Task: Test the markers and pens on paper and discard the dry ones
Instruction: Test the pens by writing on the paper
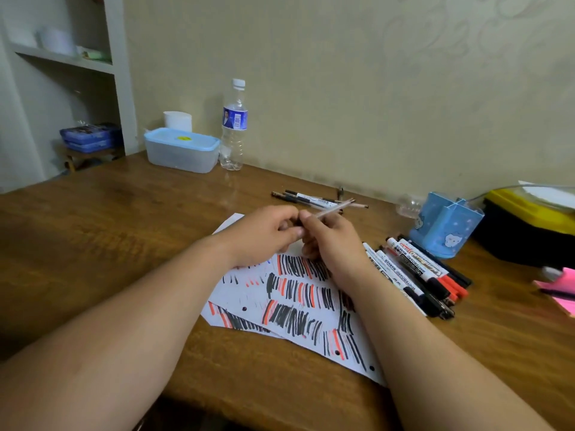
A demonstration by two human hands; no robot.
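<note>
**Wooden desk (109,237) by a beige wall: both hands on one pen**

Head view: left hand (264,234) and right hand (329,241) meet over the far edge of the scribbled paper (295,306). Fingers of both curl round a thin clear pen (334,209). Probably light, stiff, slick plastic; best gripped mid-barrel. Whiteboard markers (413,272) lie just beside the paper's right edge, loose pens (311,199) near the desk's back edge. Water bottle (234,126) and lidded plastic box (182,150) sit back left.

Clear pen (334,208) pinched by both hands, left hand (264,234) and right hand (329,241) meeting above scribbled paper (289,306); markers (417,275) laid right of right hand.
</note>
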